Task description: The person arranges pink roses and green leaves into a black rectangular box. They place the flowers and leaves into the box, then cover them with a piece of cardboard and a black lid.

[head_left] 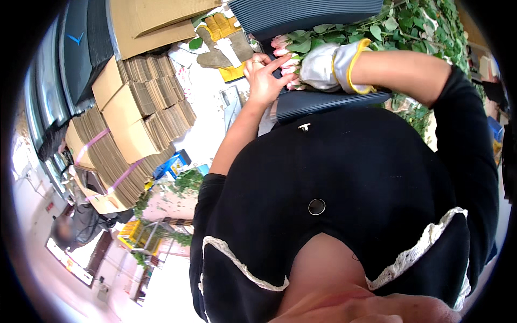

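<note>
Pink rose bunch, light, fragile-headed, best taken by the stems, lying on dark corrugated sheet: bare left hand fingers spread touching buds; gloved right hand closed round bunch.

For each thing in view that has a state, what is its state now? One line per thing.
Left hand: bare, fingers on the pink rose buds.
Right hand: in a white glove with yellow cuff, wrapped around the rose bunch.
Pink roses: buds closed, bunched together, lying on dark corrugated sheets.
Dark corrugated sheets: flat, under the roses.
Spare gloves: unworn, lying on the table.
Cardboard stacks: folded flat, bundled with pink straps.
</note>
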Demonstrator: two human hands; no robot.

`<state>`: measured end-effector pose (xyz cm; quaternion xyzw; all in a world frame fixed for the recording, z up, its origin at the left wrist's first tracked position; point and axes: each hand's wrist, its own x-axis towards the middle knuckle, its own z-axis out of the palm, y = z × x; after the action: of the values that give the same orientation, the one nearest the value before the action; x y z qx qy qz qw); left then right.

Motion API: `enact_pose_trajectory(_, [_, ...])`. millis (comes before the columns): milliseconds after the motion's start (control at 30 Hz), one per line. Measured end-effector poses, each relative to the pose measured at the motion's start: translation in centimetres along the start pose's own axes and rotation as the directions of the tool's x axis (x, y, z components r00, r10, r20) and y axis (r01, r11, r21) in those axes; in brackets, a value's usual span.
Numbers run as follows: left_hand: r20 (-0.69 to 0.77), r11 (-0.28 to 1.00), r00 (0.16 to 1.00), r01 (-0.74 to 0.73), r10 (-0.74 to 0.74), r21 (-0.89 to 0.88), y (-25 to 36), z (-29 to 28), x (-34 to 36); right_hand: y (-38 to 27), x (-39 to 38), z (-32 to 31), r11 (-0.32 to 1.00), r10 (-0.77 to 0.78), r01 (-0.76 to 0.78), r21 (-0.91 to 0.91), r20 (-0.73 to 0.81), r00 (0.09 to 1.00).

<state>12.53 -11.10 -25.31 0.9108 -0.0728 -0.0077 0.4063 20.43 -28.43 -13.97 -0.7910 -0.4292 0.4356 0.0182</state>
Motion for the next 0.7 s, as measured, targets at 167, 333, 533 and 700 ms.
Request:
enact_pose_trajectory(167, [0.026,0.999,0.999,0.045,-0.045,0.016,0.3,-0.2,0.0,3.1,5.8,5.4,0.959,0.085,-0.121,0.258,0.147,0.985])
enact_pose_trajectory(333, [0.022,0.999,0.999,0.039,-0.039,0.016,0.5,-0.1,-0.2,2.2,0.2,3.4,0.987,-0.039,0.064,0.148,-0.166,0.985])
enact_pose_trajectory(533, [0.035,0.998,0.997,0.064,-0.065,0.012,0.6,-0.4,-0.3,3.1,0.6,4.5,0.985,-0.125,0.148,0.093,-0.219,0.968])
enact_pose_trajectory(700, [0.061,0.998,0.997,0.037,-0.04,0.053,0.5,-1.1,-0.6,1.8,0.9,2.1,0.999,-0.015,0.017,0.033,-0.049,0.999])
